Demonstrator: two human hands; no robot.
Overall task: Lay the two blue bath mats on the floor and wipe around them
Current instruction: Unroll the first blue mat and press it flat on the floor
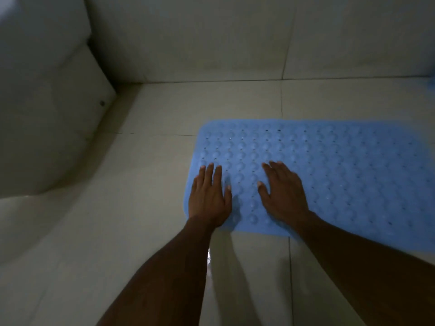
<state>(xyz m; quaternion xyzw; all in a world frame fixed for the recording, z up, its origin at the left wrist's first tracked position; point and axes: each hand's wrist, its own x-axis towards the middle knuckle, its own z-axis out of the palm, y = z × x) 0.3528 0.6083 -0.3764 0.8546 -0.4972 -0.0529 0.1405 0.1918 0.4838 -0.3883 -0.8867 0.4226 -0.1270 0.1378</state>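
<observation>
Blue bath mat (pixel 341 175) lies flat on the tiled floor (pixel 146 175), filling the centre and right of the frame, its long axis running left to right and its far long edge roughly parallel to the wall (pixel 211 38) at the top. Its rounded short end points toward the left, where a white fixture (pixel 44 109) fills the upper left of the frame. Both hands rest on that left end, palms down and fingers spread flat, gripping nothing: the left hand (pixel 209 198) sits over the near left corner, partly on the edge, and the right hand (pixel 282 194) is just beside it, further onto the bumpy surface. Pressing like this probably seats the mat so that it sticks to the tile and does not slide. A sliver of blue (pixel 432 82) at the right edge may be the second mat, but too little shows to tell. No wiping cloth is in view.
</observation>
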